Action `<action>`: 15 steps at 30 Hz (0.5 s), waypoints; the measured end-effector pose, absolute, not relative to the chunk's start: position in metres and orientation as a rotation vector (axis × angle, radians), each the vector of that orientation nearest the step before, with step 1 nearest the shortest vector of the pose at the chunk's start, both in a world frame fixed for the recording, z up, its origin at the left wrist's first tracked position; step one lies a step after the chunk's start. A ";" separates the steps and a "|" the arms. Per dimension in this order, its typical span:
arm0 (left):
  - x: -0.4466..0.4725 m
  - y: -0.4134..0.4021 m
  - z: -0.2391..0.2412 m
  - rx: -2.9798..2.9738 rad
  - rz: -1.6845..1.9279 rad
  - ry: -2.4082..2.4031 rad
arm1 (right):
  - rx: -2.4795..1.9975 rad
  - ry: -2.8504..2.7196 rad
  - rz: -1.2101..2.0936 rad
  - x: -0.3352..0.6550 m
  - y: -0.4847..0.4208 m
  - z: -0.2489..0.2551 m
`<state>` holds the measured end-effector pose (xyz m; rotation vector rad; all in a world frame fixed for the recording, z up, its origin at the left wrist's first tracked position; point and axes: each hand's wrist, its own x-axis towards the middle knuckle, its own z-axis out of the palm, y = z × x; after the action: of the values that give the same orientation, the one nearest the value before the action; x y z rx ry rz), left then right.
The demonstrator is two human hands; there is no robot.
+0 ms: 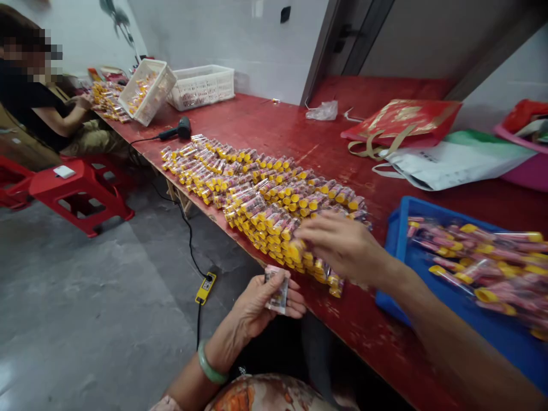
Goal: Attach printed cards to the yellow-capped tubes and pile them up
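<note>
My left hand [265, 305] is closed with the thumb pressing on a small stack of clear printed plastic sleeves [277, 290], held just off the table's front edge. My right hand [336, 242] is blurred by motion over the near end of a large pile of yellow-ended tubes [265, 220] in clear wrap with pink inside. Its bent fingertips meet a smeared yellow tube end at the pile's front face; whether they grip it is unclear. To the right, a blue crate [391, 268] contains more pink and yellow tubes [483, 257], lying loose.
The red table [274, 128] carries a black hair dryer [177, 130], a white basket [203, 85], a tilted white basket [148, 91] and bags [402, 128]. At far left a person [38, 97] sits working. A red stool [79, 191] and a yellow power strip [206, 288] are on the floor.
</note>
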<state>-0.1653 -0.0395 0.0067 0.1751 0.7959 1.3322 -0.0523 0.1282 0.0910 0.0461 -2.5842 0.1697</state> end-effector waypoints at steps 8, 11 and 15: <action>-0.166 -0.054 -0.004 0.155 1.403 0.832 | -0.103 -2.823 -0.079 -0.177 0.182 0.079; -0.163 -0.051 -0.003 0.165 1.401 0.891 | -0.179 -2.828 -0.130 -0.170 0.170 0.086; -0.159 -0.039 0.004 0.131 1.353 0.959 | -0.427 -2.773 -0.202 -0.114 0.160 0.095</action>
<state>-0.1586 -0.0390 0.0037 0.1310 0.9591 1.3534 -0.1143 0.1596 0.0949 -0.4265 -2.7732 -0.2025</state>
